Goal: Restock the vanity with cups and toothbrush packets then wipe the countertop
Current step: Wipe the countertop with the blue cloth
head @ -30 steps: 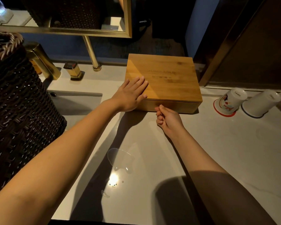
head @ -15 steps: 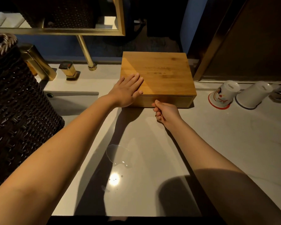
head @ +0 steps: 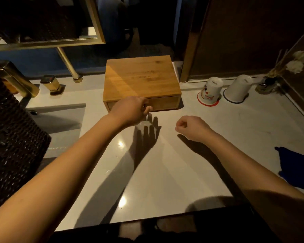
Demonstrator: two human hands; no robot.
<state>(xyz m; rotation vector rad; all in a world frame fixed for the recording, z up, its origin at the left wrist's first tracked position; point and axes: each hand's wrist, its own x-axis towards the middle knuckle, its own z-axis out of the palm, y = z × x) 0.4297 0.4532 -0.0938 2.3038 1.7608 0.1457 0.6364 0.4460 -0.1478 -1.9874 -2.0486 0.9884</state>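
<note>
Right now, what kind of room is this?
Most likely a hotel-style bathroom vanity: a brass-coloured faucet over a rectangular sink basin, a gold-framed mirror above, and two white ceramic cups upside down on the pale stone countertop.

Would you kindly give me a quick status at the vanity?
Left hand at wooden box drawer front. Right hand fisted, apparently empty. Two cups inverted. Countertop unwiped.
</note>
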